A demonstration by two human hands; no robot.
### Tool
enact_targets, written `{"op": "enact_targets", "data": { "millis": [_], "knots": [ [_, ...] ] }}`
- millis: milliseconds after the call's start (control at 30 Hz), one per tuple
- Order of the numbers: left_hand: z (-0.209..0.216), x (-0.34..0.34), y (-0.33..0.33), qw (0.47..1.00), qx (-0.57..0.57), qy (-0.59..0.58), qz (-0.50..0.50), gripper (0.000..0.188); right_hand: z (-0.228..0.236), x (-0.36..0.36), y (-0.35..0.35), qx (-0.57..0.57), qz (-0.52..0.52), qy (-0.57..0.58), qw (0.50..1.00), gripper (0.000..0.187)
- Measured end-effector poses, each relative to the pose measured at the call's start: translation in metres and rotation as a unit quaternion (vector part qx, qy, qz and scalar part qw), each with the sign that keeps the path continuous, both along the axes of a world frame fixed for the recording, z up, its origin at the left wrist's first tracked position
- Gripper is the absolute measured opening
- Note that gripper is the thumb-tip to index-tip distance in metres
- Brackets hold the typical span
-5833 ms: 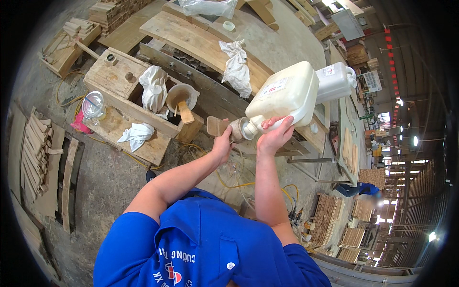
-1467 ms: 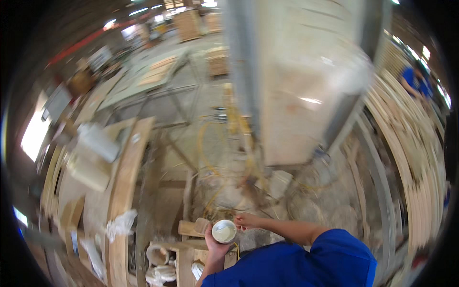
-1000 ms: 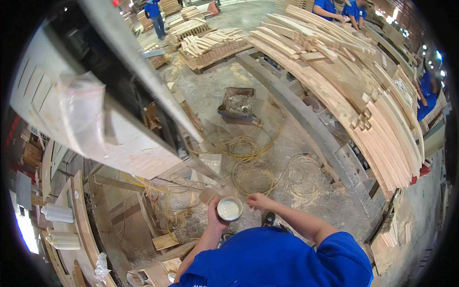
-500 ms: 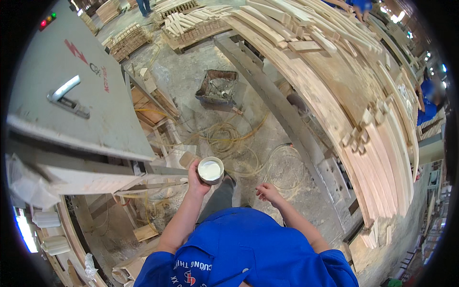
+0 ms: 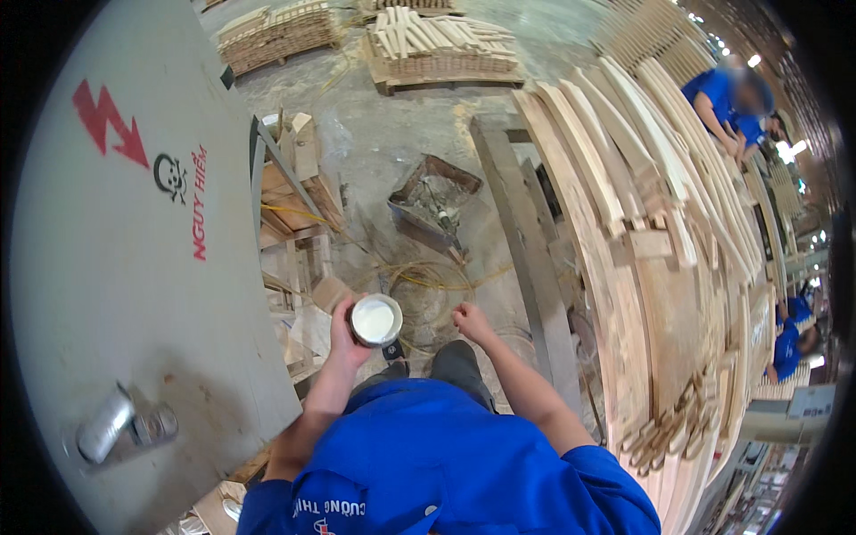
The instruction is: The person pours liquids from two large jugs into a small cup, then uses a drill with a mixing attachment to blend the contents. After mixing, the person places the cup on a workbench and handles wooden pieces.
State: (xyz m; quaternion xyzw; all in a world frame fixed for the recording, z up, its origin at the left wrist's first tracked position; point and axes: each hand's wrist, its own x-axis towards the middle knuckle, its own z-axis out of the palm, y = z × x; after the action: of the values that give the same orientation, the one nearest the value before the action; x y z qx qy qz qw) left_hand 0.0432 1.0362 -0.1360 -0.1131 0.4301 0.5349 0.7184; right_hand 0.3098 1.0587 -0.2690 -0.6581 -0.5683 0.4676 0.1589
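My left hand [image 5: 344, 337] is wrapped round the side of a round cup [image 5: 397, 332] and holds it upright in front of my body. White liquid [image 5: 374, 317] shows inside the cup. Just beyond that hand is a flat tan wooden piece [image 5: 332, 292]; whether the hand touches it I cannot tell. To the right of the cup, my right hand [image 5: 473, 322] hangs in the air with its fingers curled in, and nothing shows in it.
A grey metal cabinet [image 5: 107, 294] stands close on my left. Ahead on the floor lie an open dirty bin [image 5: 419, 227] and coiled yellow hose [image 5: 428, 283]. On my right, long wooden strips [image 5: 624, 339] lie stacked by a metal beam [image 5: 526, 259]. Co-workers [image 5: 727, 102] stand beyond.
I have moved forward: the cabinet fills more of the left, and the bin sits nearer. The cup is still in my left hand; my right hand has come closer to it, fingers more curled.
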Motion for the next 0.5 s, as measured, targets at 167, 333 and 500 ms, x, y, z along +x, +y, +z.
{"op": "enact_targets", "data": {
  "millis": [167,333,500],
  "knots": [
    [-0.019,-0.014,0.017,0.998,0.024,-0.006,0.062,0.038,-0.027,-0.004,0.061,-0.035,0.27,-0.134,0.953,0.025],
    [-0.028,0.009,0.055,0.984,0.089,-0.054,0.147,0.035,-0.057,0.015,0.129,-0.077,0.29,-0.128,0.945,0.025],
    [-0.108,0.053,0.076,0.994,0.016,-0.088,0.064,0.043,-0.135,0.034,0.177,-0.127,0.11,-0.092,0.982,0.026]
  ]
}}
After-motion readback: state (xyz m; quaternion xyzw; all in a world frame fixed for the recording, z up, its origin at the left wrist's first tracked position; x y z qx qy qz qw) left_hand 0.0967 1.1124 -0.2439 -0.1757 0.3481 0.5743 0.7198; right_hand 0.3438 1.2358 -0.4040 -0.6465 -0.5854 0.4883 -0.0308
